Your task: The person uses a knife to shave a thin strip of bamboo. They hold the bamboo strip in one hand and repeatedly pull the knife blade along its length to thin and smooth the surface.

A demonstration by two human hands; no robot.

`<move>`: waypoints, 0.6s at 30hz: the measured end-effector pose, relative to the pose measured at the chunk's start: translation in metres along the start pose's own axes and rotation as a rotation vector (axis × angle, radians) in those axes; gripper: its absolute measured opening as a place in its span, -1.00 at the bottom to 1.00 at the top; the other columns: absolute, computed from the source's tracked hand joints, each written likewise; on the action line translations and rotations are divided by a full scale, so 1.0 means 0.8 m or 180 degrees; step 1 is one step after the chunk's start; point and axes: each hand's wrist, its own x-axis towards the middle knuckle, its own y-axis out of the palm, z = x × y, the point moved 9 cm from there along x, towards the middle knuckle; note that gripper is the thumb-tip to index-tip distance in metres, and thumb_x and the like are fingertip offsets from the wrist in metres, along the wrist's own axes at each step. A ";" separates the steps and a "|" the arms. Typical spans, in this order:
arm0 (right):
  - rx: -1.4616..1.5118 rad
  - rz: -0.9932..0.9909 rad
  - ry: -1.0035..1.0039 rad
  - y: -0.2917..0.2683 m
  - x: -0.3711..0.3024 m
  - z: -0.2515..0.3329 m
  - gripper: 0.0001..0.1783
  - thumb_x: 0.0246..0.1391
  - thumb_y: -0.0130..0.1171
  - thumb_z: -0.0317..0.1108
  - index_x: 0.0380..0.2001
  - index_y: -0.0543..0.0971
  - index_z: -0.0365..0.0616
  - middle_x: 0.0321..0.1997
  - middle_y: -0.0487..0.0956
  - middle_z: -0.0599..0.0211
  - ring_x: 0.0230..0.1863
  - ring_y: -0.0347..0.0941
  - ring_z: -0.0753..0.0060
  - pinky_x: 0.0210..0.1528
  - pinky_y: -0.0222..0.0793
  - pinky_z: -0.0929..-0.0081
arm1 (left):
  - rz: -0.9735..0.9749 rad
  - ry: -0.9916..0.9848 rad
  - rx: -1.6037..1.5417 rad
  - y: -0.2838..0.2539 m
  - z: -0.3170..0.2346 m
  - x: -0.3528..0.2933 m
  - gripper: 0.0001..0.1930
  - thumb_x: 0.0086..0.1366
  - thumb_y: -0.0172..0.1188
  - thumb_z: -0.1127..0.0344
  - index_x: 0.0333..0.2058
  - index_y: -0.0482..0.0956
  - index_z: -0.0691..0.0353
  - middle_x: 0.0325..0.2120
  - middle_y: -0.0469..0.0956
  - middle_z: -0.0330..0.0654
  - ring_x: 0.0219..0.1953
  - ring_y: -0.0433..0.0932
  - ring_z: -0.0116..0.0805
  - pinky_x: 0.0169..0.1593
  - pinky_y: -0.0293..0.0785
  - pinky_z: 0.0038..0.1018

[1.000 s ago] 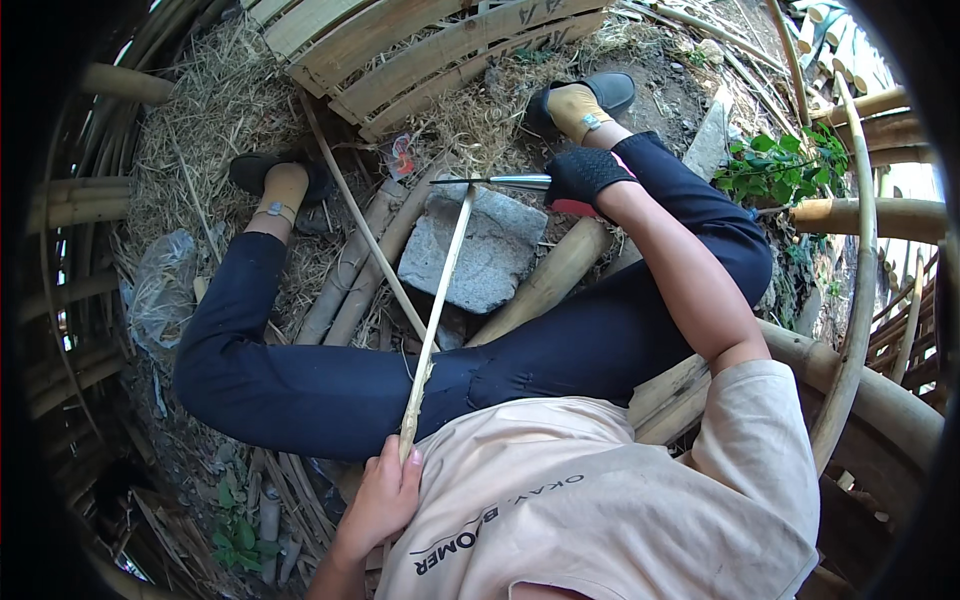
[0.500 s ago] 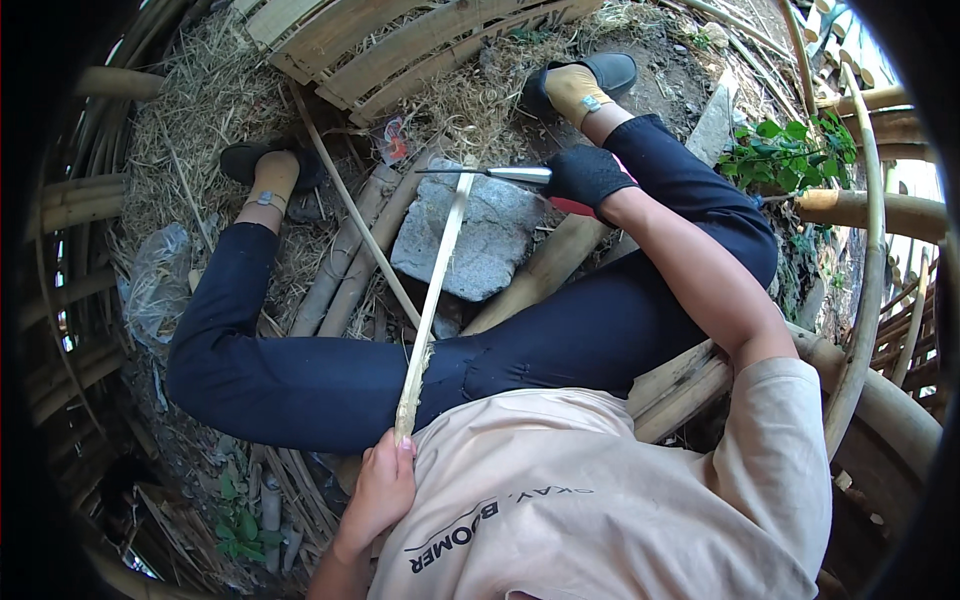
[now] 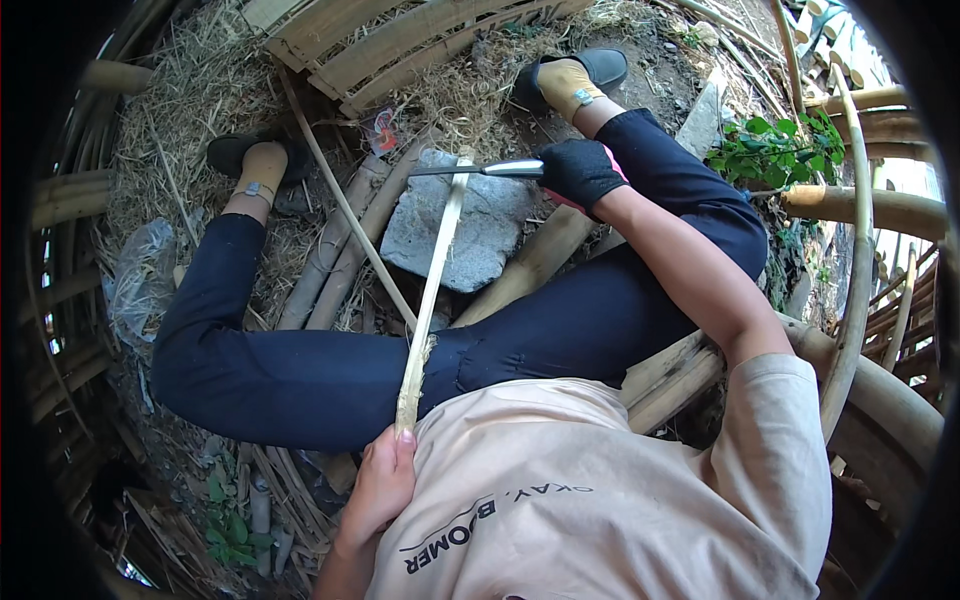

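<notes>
My bare left hand (image 3: 383, 478) is closed around the near end of a pale bamboo strip (image 3: 437, 275), close to my shirt. The strip slants across my thigh and its far end lies over a grey stone block (image 3: 455, 240). In a black glove with pink on it, my right hand (image 3: 582, 175) grips a knife (image 3: 512, 168). The knife's dark blade points left and crosses the strip near its far end, above the stone. Frayed fibres hang from the strip's edge by my thigh.
Bamboo poles (image 3: 320, 250) lie on the ground left of the stone. A slatted wooden crate (image 3: 400, 55) stands at the far side, amid dry shavings. Crumpled clear plastic (image 3: 145, 275) lies at left. A leafy green plant (image 3: 780, 145) grows at right beside bamboo poles.
The knife blade has turned so that its broader side shows, still across the strip's far end. My left hand keeps its hold. The whole view has shifted slightly.
</notes>
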 end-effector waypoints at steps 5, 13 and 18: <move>-0.0207 -0.0152 0.0033 -0.016 0.005 0.001 -0.85 0.02 0.19 -0.21 -0.36 0.70 0.10 -0.43 0.67 0.21 -0.36 0.65 0.04 -0.32 0.55 0.09 | -0.0086 0.0117 -0.0079 0.004 0.009 0.002 -0.69 0.51 -0.13 0.26 -0.32 0.44 0.40 -0.50 0.51 0.17 -0.40 0.49 0.23 -0.23 0.39 -0.07; -0.0206 -0.0068 -0.0029 -0.015 0.006 0.010 -0.85 0.01 0.17 -0.23 -0.41 0.69 0.09 -0.45 0.66 0.19 -0.36 0.65 0.03 -0.32 0.54 0.10 | -0.0041 0.0131 0.0011 0.010 0.007 0.003 -0.69 0.51 -0.12 0.26 -0.33 0.44 0.39 -0.56 0.47 0.16 -0.43 0.49 0.23 -0.26 0.37 -0.05; -0.0278 0.0105 0.0211 -0.016 0.014 -0.009 -0.84 0.03 0.17 -0.21 -0.39 0.70 0.07 -0.42 0.68 0.19 -0.34 0.65 0.01 -0.27 0.55 0.09 | -0.0031 0.0124 0.0173 0.010 0.011 0.004 -0.69 0.51 -0.12 0.27 -0.34 0.44 0.39 -0.56 0.47 0.16 -0.44 0.49 0.23 -0.27 0.37 -0.04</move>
